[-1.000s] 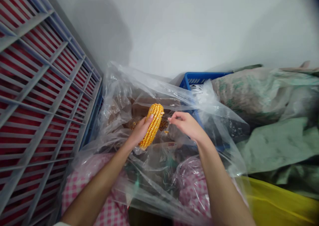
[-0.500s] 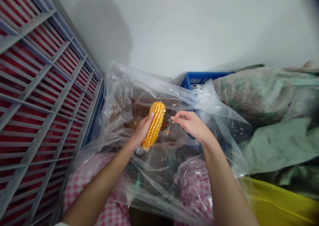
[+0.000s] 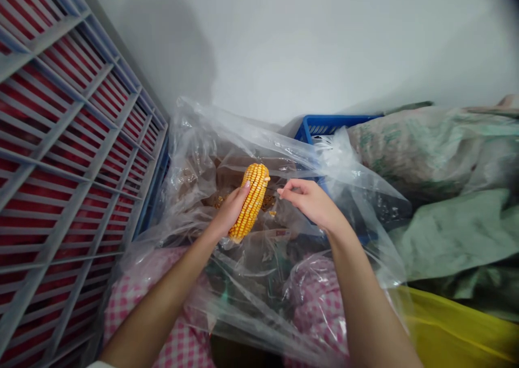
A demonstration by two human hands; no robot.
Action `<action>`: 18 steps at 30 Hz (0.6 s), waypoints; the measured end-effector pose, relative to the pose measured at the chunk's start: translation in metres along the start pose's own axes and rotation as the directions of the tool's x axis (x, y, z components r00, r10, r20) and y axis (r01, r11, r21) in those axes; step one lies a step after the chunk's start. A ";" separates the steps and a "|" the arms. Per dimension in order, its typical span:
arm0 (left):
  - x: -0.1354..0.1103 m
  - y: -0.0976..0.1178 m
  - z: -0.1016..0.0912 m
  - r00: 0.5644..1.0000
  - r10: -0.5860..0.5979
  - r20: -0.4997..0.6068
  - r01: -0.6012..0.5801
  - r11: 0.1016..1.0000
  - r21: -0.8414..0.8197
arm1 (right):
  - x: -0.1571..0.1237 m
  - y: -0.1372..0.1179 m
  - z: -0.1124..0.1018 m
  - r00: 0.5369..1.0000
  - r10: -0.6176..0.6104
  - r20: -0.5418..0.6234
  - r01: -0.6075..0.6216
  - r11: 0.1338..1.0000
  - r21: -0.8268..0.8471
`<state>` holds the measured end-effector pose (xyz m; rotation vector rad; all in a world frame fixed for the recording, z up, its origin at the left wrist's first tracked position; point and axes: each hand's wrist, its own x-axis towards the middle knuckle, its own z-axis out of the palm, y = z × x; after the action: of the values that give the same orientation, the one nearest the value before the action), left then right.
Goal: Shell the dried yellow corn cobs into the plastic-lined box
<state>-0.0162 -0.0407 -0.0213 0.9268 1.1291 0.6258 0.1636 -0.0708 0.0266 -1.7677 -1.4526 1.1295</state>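
Note:
My left hand [image 3: 231,208] is wrapped around a yellow ear of corn [image 3: 252,200], which tilts with its upper end to the right. A few kernels stand out loosely near that upper end. To the right of the corn, and apart from it, my right hand [image 3: 304,198] is closed in a pinch; anything between its fingertips is too small to make out. Below both hands a clear plastic bag [image 3: 194,141] spreads open over a cardboard box [image 3: 233,171]. Loose corn kernels [image 3: 268,201] lie inside, partly hidden behind the ear.
A tall grey slatted crate [image 3: 87,181] with red showing through stands close on the left. At the right are a blue crate [image 3: 336,122], stuffed sacks [image 3: 425,146], a pale green sack [image 3: 458,235] and a yellow sheet [image 3: 454,330]. A white wall [image 3: 304,44] rises behind.
The ear of corn has turned slightly in my left hand and shifted up a little. My right hand stays in nearly the same place, still pinched.

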 end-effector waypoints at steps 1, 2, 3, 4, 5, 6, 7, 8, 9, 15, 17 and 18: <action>0.000 0.000 0.000 1.000 -0.005 0.000 0.005 1.000 -0.002 | 0.000 0.000 0.000 1.000 -0.003 0.001 0.003 1.000 0.003; 0.001 -0.001 0.000 1.000 -0.013 0.000 0.013 1.000 -0.005 | 0.000 0.000 0.000 1.000 -0.005 0.002 0.005 1.000 0.004; 0.001 -0.001 0.000 1.000 -0.018 0.001 0.018 1.000 -0.006 | 0.001 0.000 0.001 1.000 -0.004 0.004 0.004 1.000 0.003; 0.001 -0.001 -0.001 1.000 -0.018 0.002 0.018 1.000 -0.004 | 0.001 0.001 0.001 1.000 -0.003 0.007 0.003 1.000 0.001; 0.001 0.000 -0.001 1.000 -0.011 0.001 0.011 1.000 0.005 | 0.001 0.001 0.001 1.000 -0.003 0.008 0.003 1.000 -0.002; 0.001 0.001 -0.002 1.000 0.004 -0.002 -0.004 1.000 0.024 | 0.002 0.000 0.001 1.000 -0.006 0.011 0.006 1.000 -0.006; 0.001 0.002 -0.003 1.000 0.023 -0.006 -0.023 0.998 0.051 | 0.002 0.000 0.001 1.000 -0.012 0.012 0.012 1.000 -0.016; 0.001 0.002 -0.004 0.999 0.042 -0.010 -0.041 0.996 0.083 | 0.001 -0.001 0.001 1.000 -0.023 0.014 0.024 0.999 -0.034; 0.002 0.003 -0.005 0.998 0.057 -0.011 -0.056 0.992 0.114 | 0.001 -0.002 0.001 0.999 -0.043 0.016 0.044 0.997 -0.064; 0.003 0.001 -0.010 0.992 0.122 0.017 -0.122 0.957 0.263 | -0.004 -0.009 0.004 0.988 -0.150 0.025 0.148 0.909 -0.389; 0.003 -0.001 -0.010 0.992 0.127 0.001 -0.122 0.947 0.298 | -0.003 -0.009 0.012 0.989 -0.149 -0.001 0.132 0.879 -0.458; 0.003 -0.002 -0.009 0.992 0.123 -0.009 -0.114 0.946 0.304 | -0.003 -0.007 0.017 0.989 -0.149 -0.017 0.123 0.873 -0.472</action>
<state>-0.0237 -0.0364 -0.0264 1.2602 1.2214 0.5726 0.1451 -0.0729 0.0255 -1.9499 -1.9040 0.6841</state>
